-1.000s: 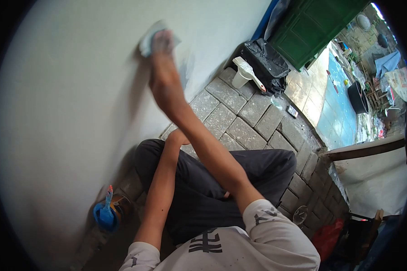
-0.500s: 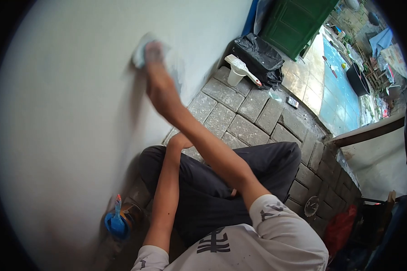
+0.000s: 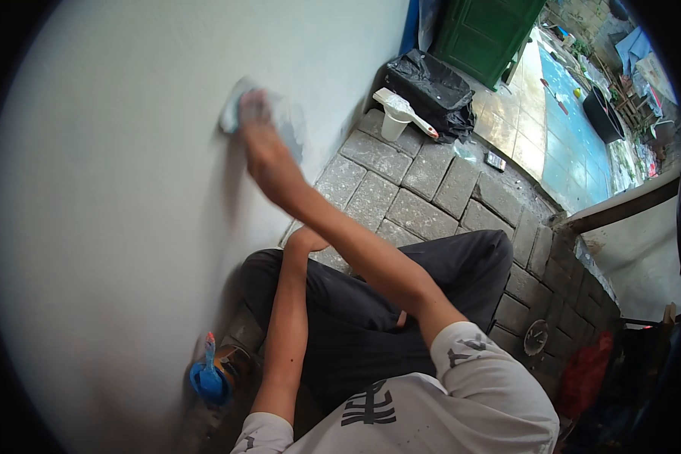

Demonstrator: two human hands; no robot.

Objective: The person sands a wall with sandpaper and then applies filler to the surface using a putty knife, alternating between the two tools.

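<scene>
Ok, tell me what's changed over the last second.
The right hand slid the pale, blurred sheet a little along the white wall, back toward the person. It stays pressed on the sheet; the left hand stays at the dark-trousered knee. The small white bucket on the grey paving has not moved.

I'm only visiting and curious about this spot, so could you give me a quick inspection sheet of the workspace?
Surface: white wall, grey smear beside the hand; grey paving floor.
Job's things: pale pad pressed on the wall.
Clutter: blue brush in a tin; white cup with a wide brush; black bag.
Fingers: right hand holds the pad, blurred; left hand rests low, grip unclear.
Cables: nothing seen.
Surroundings: green door, tiled yard.
</scene>
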